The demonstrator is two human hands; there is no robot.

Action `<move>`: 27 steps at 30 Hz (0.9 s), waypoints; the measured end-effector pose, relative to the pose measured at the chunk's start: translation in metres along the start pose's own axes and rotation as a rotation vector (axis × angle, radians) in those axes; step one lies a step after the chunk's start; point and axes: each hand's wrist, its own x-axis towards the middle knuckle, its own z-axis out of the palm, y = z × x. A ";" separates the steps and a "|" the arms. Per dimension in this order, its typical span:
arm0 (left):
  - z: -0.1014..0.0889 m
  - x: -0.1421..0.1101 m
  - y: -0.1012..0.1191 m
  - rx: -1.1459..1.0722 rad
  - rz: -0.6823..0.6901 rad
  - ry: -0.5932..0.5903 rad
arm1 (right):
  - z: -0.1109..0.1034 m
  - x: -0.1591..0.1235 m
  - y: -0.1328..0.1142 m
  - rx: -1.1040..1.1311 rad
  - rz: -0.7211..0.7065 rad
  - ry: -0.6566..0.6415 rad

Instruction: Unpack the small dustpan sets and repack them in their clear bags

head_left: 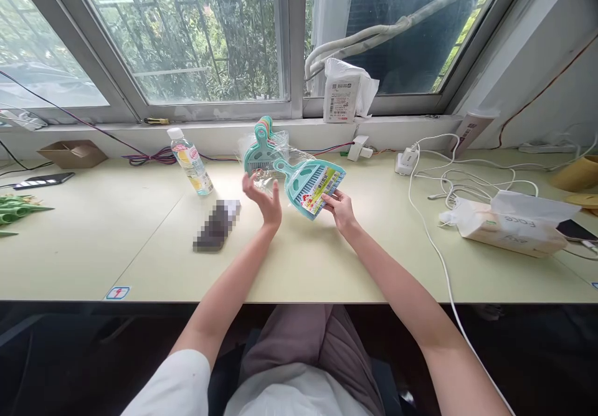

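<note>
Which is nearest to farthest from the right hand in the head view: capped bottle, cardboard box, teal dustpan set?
1. Teal dustpan set: held in the right hand, by its lower right edge.
2. Capped bottle: on the table, left of that hand.
3. Cardboard box: farther left, past the bottle, toward the table's back.

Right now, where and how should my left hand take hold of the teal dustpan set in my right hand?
Probably by its narrow handle, coming from the left: the dustpan set lies slanted, handle pointing left, towards your open left hand, while your right hand grips the wide end.
</note>
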 end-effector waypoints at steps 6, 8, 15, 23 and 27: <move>0.004 0.013 -0.003 -0.422 -0.353 -0.088 | 0.005 -0.003 -0.001 0.039 -0.031 -0.030; 0.009 0.009 -0.003 -0.546 -0.450 -0.321 | 0.006 -0.003 -0.001 0.039 -0.033 -0.032; 0.019 -0.008 -0.012 -0.602 -0.510 -0.476 | 0.007 -0.004 0.002 0.053 -0.043 -0.035; 0.023 -0.019 -0.012 -0.610 -0.416 -0.618 | 0.007 -0.002 0.006 0.110 -0.046 0.015; 0.026 -0.026 -0.005 -0.585 -0.380 -0.634 | 0.007 -0.002 0.005 0.119 -0.060 0.035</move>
